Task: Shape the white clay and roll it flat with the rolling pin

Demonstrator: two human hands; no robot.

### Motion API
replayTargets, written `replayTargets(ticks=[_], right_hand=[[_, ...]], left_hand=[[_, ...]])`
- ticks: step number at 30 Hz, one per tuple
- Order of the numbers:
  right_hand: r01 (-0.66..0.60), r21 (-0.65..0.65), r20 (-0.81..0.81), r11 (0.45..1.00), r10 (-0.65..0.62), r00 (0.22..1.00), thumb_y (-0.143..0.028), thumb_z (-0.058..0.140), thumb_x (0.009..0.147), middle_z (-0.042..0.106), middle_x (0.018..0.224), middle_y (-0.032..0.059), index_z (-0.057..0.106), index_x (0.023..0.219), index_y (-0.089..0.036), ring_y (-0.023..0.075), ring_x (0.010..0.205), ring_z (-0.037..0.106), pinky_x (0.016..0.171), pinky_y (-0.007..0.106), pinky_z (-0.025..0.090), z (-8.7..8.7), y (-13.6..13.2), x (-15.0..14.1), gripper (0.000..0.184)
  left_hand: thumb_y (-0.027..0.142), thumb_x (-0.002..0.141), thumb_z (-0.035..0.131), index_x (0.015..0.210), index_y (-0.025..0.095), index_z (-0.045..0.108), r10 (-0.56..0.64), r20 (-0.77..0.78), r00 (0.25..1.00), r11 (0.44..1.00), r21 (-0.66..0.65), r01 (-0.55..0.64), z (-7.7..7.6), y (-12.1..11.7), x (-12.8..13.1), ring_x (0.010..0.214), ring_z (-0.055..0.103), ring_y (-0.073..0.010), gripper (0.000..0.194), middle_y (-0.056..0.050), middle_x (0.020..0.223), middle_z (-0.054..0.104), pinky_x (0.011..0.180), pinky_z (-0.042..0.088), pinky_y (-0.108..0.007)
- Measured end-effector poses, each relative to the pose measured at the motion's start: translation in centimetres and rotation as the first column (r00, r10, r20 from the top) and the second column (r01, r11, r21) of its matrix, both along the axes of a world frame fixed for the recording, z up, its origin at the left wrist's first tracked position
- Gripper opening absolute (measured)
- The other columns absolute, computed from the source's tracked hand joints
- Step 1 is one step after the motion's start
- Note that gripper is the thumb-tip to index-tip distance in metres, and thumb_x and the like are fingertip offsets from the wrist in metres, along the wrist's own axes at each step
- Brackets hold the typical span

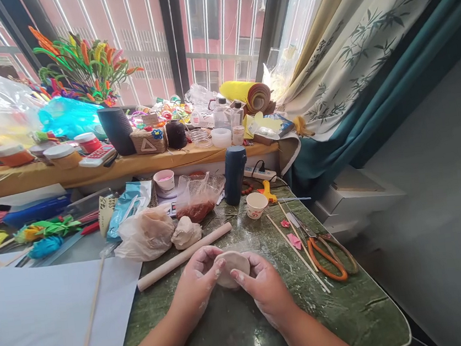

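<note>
A flat round disc of pale clay [231, 266] is held just above the green marbled tabletop [346, 310]. My left hand [198, 283] curls round its left edge, thumb on top. My right hand [264, 286] grips its right edge, thumb pressed on the face. Both hands are dusted white. A wooden rolling pin [184, 256] lies slanted just behind my left hand. A lump of the same clay [186, 232] sits behind the pin, beside a crumpled plastic bag [146, 233] of clay.
Orange-handled scissors [327, 253] and thin wooden sticks [298, 251] lie to the right. A small paper cup [256, 204], a dark bottle [234, 175] and a bag of red-brown material [198, 199] stand behind. White paper [31, 323] covers the left. A cluttered wooden shelf [129, 165] runs under the window.
</note>
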State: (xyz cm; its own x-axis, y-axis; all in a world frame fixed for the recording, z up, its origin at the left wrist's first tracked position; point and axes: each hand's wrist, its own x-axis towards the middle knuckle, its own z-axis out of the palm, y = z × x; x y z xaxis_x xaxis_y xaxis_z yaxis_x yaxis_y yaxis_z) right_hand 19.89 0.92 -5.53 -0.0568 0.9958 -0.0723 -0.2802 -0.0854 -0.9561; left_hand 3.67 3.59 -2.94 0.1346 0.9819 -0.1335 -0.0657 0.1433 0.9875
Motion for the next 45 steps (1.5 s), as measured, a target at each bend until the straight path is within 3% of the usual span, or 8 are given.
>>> replayTargets(ticks=[5, 8, 11, 17, 22, 27, 37, 45], right_hand=[[0.117, 0.219, 0.352, 0.969, -0.19, 0.917, -0.044, 0.068, 0.09, 0.069, 0.089, 0.0053, 0.07, 0.097, -0.021, 0.022, 0.082, 0.062, 0.077, 0.033, 0.05, 0.3, -0.5, 1.7, 0.024], [-0.03, 0.37, 0.572, 0.929, -0.202, 0.795, -0.031, 0.065, 0.091, 0.066, 0.086, 0.0025, 0.069, 0.09, -0.023, 0.0198, 0.08, 0.059, 0.075, 0.03, 0.046, 0.6, -0.5, 2.5, 0.01], [-0.187, 0.343, 0.687, 0.921, -0.11, 0.718, -0.025, 0.064, 0.088, 0.062, 0.078, 0.0002, 0.065, 0.08, -0.023, 0.0177, 0.073, 0.056, 0.068, 0.027, 0.043, 0.5, -0.2, 2.5, 0.009], [-0.201, 0.311, 0.722, 0.929, -0.093, 0.686, -0.023, 0.066, 0.086, 0.062, 0.08, 0.0004, 0.064, 0.077, -0.023, 0.0186, 0.075, 0.058, 0.068, 0.028, 0.042, -0.2, 0.3, 2.1, 0.008], [-0.158, 0.259, 0.699, 0.953, -0.073, 0.711, -0.024, 0.07, 0.082, 0.068, 0.083, 0.0017, 0.07, 0.085, -0.023, 0.0208, 0.077, 0.061, 0.069, 0.03, 0.045, -0.3, 0.2, 2.2, 0.004], [-0.007, 0.398, 0.624, 0.917, -0.266, 0.735, -0.032, 0.068, 0.089, 0.07, 0.088, 0.0037, 0.073, 0.104, -0.023, 0.0206, 0.077, 0.062, 0.073, 0.031, 0.049, -0.2, -0.5, 2.7, 0.018], [-0.112, 0.359, 0.694, 0.926, -0.185, 0.696, -0.027, 0.068, 0.088, 0.07, 0.086, 0.0033, 0.073, 0.096, -0.024, 0.0217, 0.079, 0.063, 0.072, 0.031, 0.048, 0.0, -0.3, 2.4, 0.009], [-0.196, 0.367, 0.748, 0.909, -0.164, 0.643, -0.027, 0.064, 0.092, 0.063, 0.079, 0.0014, 0.066, 0.078, -0.023, 0.0191, 0.074, 0.059, 0.069, 0.029, 0.044, -0.3, -0.2, 2.2, 0.014]], left_hand=[[0.051, 0.079, 0.074, 0.097, 0.019, 0.069, 0.068, 0.009, 0.998, 0.996, 0.051, -0.068, -0.2, 0.7, -0.3, 0.092, 0.063, -0.0242, 0.037, -0.006, 0.095, 0.069, 0.082, 0.051, -0.033], [0.049, 0.081, 0.071, 0.095, 0.018, 0.07, 0.09, -0.012, 0.996, 0.995, 0.047, -0.09, -0.3, 1.0, -0.5, 0.088, 0.063, -0.0239, 0.034, -0.006, 0.089, 0.069, 0.081, 0.051, -0.033], [0.044, 0.082, 0.069, 0.093, 0.018, 0.07, 0.067, -0.057, 0.996, 0.995, 0.076, -0.063, -0.1, 0.8, -0.7, 0.092, 0.065, -0.0254, 0.028, -0.007, 0.092, 0.071, 0.086, 0.051, -0.035], [0.019, 0.072, 0.072, 0.11, 0.025, 0.075, -0.219, -0.289, 0.932, 0.949, 0.159, 0.272, 0.5, 0.1, -0.9, 0.108, 0.068, -0.0302, 0.039, -0.008, 0.116, 0.076, 0.101, 0.049, -0.041], [0.026, 0.079, 0.068, 0.095, 0.024, 0.078, -0.134, -0.357, 0.924, 0.957, 0.197, 0.214, 0.5, 0.2, -0.7, 0.099, 0.07, -0.0286, 0.018, -0.006, 0.101, 0.079, 0.095, 0.052, -0.039], [0.03, 0.083, 0.066, 0.096, 0.022, 0.075, -0.115, -0.318, 0.941, 0.961, 0.206, 0.187, 0.3, 0.4, -0.8, 0.09, 0.072, -0.0255, 0.017, -0.005, 0.095, 0.078, 0.085, 0.055, -0.035], [0.022, 0.082, 0.064, 0.1, 0.021, 0.073, -0.139, -0.323, 0.936, 0.961, 0.184, 0.206, -0.2, 0.7, -1.0, 0.098, 0.072, -0.0271, 0.02, -0.007, 0.102, 0.077, 0.093, 0.054, -0.039], [0.017, 0.075, 0.057, 0.103, 0.018, 0.071, -0.057, -0.11, 0.992, 0.988, 0.139, 0.072, -1.2, 1.1, -1.2, 0.103, 0.069, -0.0273, 0.031, -0.009, 0.105, 0.074, 0.096, 0.053, -0.041]])
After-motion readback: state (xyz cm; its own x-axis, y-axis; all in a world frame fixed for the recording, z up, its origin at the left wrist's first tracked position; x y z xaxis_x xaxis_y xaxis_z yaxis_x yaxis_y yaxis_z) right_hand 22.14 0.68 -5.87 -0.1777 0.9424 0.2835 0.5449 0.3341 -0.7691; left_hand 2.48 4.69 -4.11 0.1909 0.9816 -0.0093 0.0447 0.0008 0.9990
